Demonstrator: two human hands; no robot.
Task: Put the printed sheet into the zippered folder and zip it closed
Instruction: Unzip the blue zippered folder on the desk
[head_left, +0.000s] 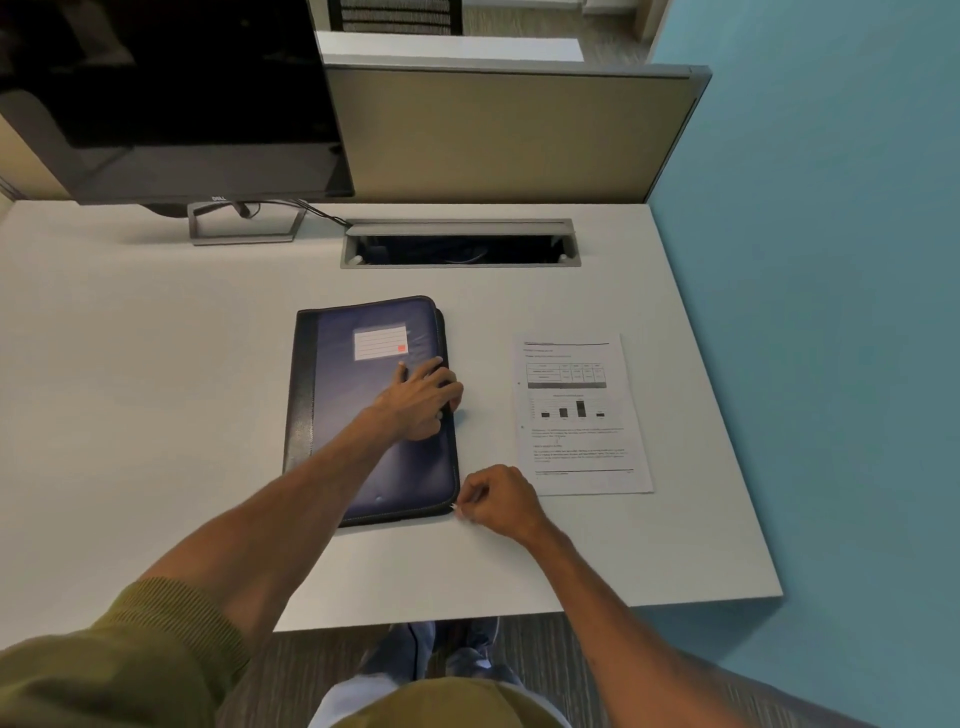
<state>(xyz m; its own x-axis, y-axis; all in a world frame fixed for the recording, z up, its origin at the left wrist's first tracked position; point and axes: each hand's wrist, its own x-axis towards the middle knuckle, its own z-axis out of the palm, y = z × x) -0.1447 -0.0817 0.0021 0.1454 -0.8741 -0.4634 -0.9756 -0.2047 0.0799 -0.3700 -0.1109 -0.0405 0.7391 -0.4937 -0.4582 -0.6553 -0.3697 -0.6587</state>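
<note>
While my left hand (422, 399) presses flat and open on the closed zippered folder (371, 410), my right hand (493, 500) pinches its zipper pull (454, 508) at the near corner; the printed sheet (579, 414) lies on the desk (156, 395) beside it.

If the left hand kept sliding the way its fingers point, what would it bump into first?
Probably the printed sheet. The left hand lies on the zippered folder, fingers pointing right over its edge; only bare desk lies between.

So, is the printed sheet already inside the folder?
No, outside. The printed sheet lies flat on the desk, right of the folder.
</note>
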